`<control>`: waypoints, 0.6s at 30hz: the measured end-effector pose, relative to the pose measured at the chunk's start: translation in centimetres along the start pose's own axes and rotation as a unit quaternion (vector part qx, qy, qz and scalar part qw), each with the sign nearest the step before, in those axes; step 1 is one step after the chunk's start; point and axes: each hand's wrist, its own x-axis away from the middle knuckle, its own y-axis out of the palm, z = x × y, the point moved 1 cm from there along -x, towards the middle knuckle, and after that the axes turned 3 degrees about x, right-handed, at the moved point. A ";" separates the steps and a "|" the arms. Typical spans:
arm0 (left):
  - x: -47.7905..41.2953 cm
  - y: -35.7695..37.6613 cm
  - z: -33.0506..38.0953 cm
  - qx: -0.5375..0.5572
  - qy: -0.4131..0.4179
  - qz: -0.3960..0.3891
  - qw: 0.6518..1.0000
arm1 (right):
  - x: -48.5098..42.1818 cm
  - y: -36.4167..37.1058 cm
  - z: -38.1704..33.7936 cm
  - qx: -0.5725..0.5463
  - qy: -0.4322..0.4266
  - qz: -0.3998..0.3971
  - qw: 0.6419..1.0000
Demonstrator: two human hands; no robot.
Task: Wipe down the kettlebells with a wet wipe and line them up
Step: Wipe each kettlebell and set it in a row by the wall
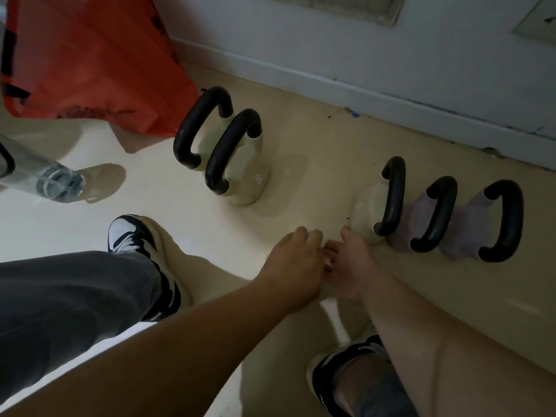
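Left hand (296,263), right hand (350,266) meeting low over floor (210,227), fingers (310,236) curling inward, probably working wipe; wipe itself not discernible, grip unclear. Three kettlebells (436,215) standing rowed along wall, handles parallel; two cream kettlebells (240,176) sitting apart, likely awaiting wiping.

Kettlebell (251,183), up and left of the left hand (293,266): pale numeral on its body, probably "8". Orange bag (90,55) beyond: black print, unreadable.
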 end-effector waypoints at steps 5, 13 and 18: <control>-5.3 -2.0 0.8 0.011 -0.094 -0.166 0.982 | 0.2 0.1 0.4 -0.025 0.003 0.006 1.000; 6.8 2.9 -3.3 0.035 0.057 0.132 0.989 | 0.9 1.1 -0.5 0.058 -0.021 0.008 0.998; 2.5 0.7 -1.7 0.022 0.006 0.040 0.999 | 1.0 1.3 -0.5 0.027 -0.007 0.004 1.000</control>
